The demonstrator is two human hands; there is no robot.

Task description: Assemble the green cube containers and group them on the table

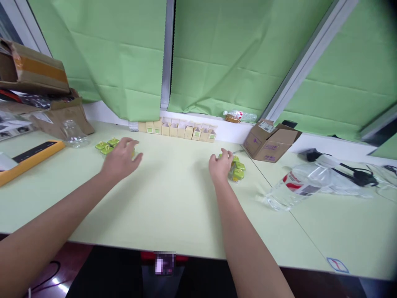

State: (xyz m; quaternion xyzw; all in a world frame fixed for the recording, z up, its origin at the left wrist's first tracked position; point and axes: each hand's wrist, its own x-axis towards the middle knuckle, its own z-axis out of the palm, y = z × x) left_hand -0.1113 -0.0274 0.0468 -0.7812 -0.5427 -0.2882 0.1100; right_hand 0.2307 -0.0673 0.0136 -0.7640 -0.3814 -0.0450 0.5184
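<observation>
Bare hands: left hand (118, 160) at 9 o'clock, right hand (221, 167) at 4, just off centre. Left forearm (58, 213) toward 8 and right forearm (240, 223) toward 5, also bare, slim, smooth, tapering toward the hands. Black trousers (105, 273), plain: one leg between 7 and 8, other at 6. Too dark for seams or weave.

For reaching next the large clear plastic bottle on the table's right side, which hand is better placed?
Probably the right hand: it is much nearer to the bottle. The left hand is farther across the pale table, near small shiny green packets.
</observation>
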